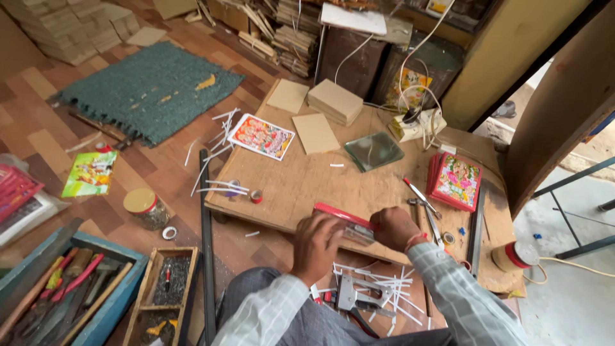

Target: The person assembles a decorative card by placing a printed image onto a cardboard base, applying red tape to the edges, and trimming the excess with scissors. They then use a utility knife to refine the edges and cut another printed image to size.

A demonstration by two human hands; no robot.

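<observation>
Down low, my counter is a plywood board on a wood-patterned floor, with a green rug beyond it and stacked card pieces at its far side. Near its front edge I hold a small red-edged picture frame, its long axis running left to right, tilted slightly down to the right. My left hand has its grip closed on the frame's left end, and my right hand has its grip closed on the right end. A staple gun lies just below on my lap among white strips.
</observation>
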